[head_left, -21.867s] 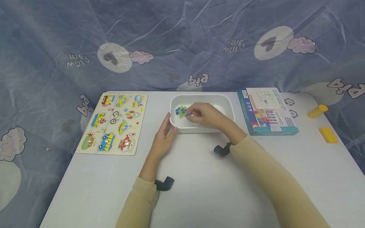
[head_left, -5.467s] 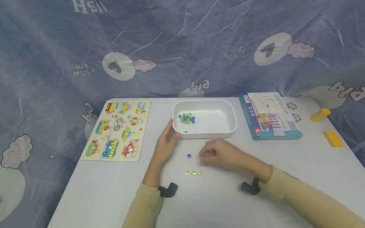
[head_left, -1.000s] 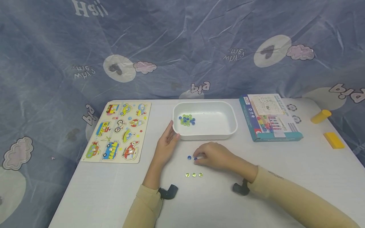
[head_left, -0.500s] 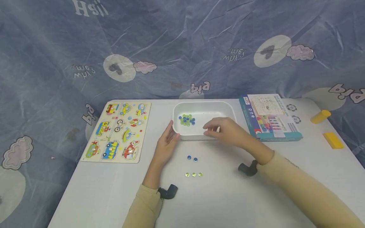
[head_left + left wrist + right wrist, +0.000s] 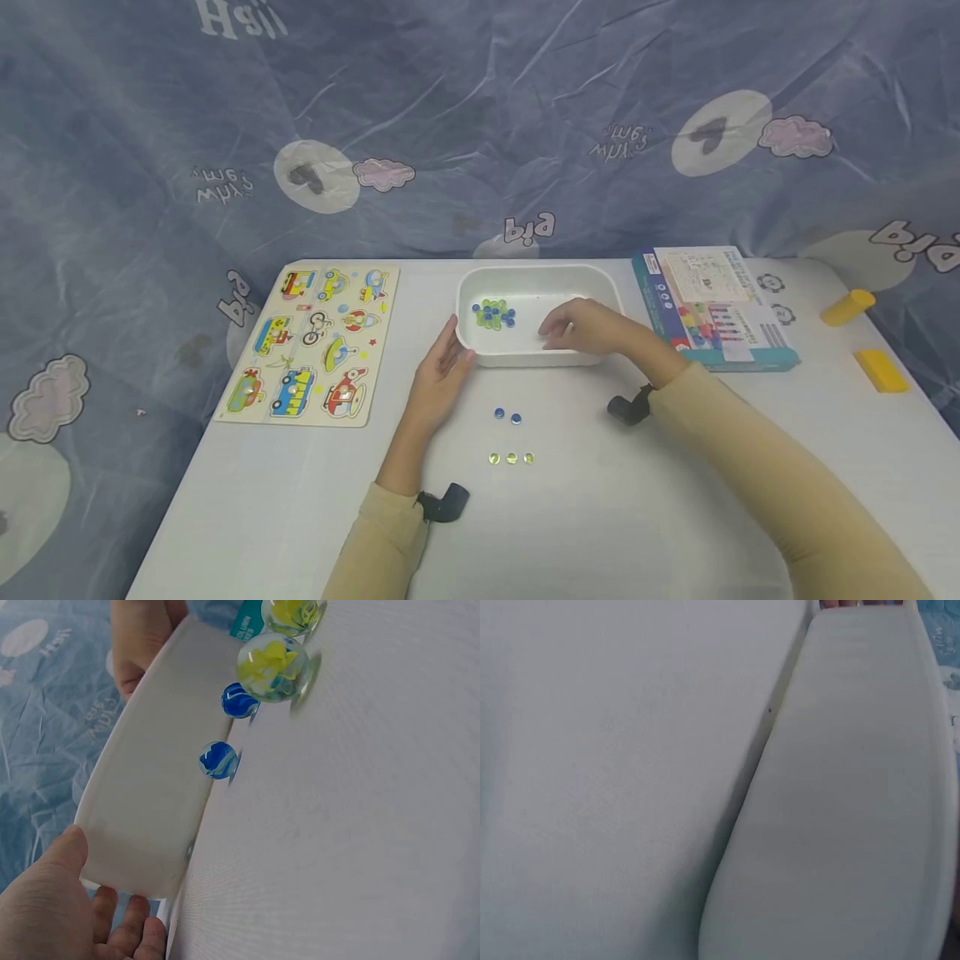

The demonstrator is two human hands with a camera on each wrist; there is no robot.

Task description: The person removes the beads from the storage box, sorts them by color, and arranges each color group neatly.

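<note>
My left hand [image 5: 437, 383] holds the left front corner of a white plastic tub [image 5: 540, 359], thumb at the rim and fingers along the end wall in the left wrist view. Blue and yellow-green glass marbles [image 5: 492, 315] lie clustered at the tub's left end. My right hand [image 5: 588, 327] reaches into the tub right of them, fingers bent and fingertips low by the front wall, no marble showing between them. On the table before the tub sit two blue marbles [image 5: 507, 417]. Nearer me, three yellow-green marbles [image 5: 512, 458] form a row.
A wooden picture puzzle board [image 5: 307, 346] lies at left. To the tub's right is a teal-edged toy box [image 5: 716, 308]. A yellow cylinder [image 5: 847, 307] and a yellow block [image 5: 881, 371] stand by the right table edge. Patterned blue-grey cloth [image 5: 450, 108] hangs behind.
My right hand has left a second blue marble beside the first on the table and moved up into the tub, its fingers now lower inside. The left hand stays at the tub's corner.
</note>
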